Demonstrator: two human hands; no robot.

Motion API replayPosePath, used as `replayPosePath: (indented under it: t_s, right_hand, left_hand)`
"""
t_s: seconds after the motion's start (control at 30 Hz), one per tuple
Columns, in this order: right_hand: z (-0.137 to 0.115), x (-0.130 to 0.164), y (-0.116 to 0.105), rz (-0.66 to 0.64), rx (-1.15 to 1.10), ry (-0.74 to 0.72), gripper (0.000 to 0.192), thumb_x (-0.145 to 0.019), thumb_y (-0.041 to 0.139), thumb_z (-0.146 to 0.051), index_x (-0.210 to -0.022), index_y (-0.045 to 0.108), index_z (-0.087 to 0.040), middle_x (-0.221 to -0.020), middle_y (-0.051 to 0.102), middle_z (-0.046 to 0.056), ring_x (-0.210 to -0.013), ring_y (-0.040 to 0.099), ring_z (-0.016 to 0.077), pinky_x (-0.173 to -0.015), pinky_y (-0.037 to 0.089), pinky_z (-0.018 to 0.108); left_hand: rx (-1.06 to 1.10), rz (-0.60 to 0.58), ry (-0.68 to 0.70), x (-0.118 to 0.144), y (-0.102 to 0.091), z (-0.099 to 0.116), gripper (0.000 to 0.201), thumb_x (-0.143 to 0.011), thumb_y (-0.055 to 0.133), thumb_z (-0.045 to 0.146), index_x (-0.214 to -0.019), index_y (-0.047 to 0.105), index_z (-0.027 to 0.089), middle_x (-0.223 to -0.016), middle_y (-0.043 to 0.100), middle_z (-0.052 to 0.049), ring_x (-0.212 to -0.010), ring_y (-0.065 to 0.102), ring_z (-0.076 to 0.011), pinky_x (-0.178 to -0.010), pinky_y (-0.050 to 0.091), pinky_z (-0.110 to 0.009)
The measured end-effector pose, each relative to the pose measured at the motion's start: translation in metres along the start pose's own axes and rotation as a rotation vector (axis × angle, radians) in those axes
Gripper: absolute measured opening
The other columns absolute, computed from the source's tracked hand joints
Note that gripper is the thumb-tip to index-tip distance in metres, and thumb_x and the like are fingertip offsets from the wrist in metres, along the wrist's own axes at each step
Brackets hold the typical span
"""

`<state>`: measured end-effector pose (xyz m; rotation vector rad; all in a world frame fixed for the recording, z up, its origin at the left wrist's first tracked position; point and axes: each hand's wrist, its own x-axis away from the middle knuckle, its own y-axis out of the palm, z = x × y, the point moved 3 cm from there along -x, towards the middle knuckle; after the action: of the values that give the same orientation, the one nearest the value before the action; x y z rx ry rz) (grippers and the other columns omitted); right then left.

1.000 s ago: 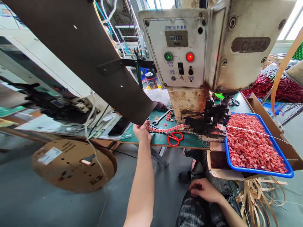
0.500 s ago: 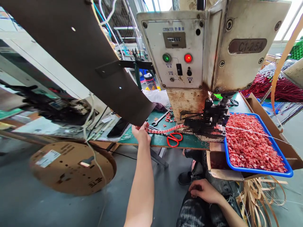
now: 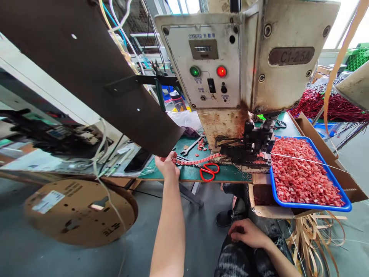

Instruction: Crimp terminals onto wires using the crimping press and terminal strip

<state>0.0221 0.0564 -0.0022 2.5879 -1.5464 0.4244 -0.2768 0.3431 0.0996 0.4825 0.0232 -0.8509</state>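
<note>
The red terminal strip [image 3: 198, 159] lies along the green tabletop [image 3: 230, 175], running from the left hand [image 3: 166, 164] rightward into the black applicator [image 3: 250, 146] under the press machine [image 3: 245, 65]. The left hand is closed on the strip's near end, fingers pinched around it just beneath the lower edge of the dark brown reel panel [image 3: 95, 73]. Just right of that hand, beside the strip and apart from it, lie red-handled scissors [image 3: 209, 172]; beyond the strip rests a wrench [image 3: 191, 146]. Further right, past the applicator, a blue tray [image 3: 344, 207] holds a heap of loose red pieces. The right hand [image 3: 248, 232] rests on the person's lap, well apart from the strip, fingers loosely curled and gripping nothing. Below and left of the left hand, a cardboard reel [image 3: 77, 211] lies flat on the floor.
</note>
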Motion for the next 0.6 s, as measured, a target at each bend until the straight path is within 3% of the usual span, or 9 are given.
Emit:
replayPosePath:
  t_s: [0.37,0.6]
  right_hand:
    - [0.0000,0.0005,-0.0001,-0.001,0.000,0.001,0.019,-0.081,0.062,-0.018,-0.093,0.077,-0.018,-0.076,0.074,0.001,-0.074,0.068,0.0172,-0.071,0.048,0.026]
    - [0.0007,-0.0005,-0.0003,-0.012,-0.003,0.000,0.020,-0.081,0.062,-0.019,-0.094,0.077,-0.018,-0.075,0.074,0.001,-0.073,0.068,0.0168,-0.070,0.048,0.025]
  left_hand:
    - [-0.022,0.025,-0.003,0.0029,0.0017,0.0020,0.036,-0.063,0.070,0.014,-0.091,0.048,0.023,-0.086,0.059,0.004,-0.076,0.063,-0.0128,-0.083,0.056,-0.032]
    - [0.027,0.030,-0.018,0.0032,0.0025,0.0018,0.035,-0.062,0.071,0.011,-0.089,0.050,0.022,-0.084,0.059,0.004,-0.071,0.061,-0.0103,-0.078,0.056,-0.028]
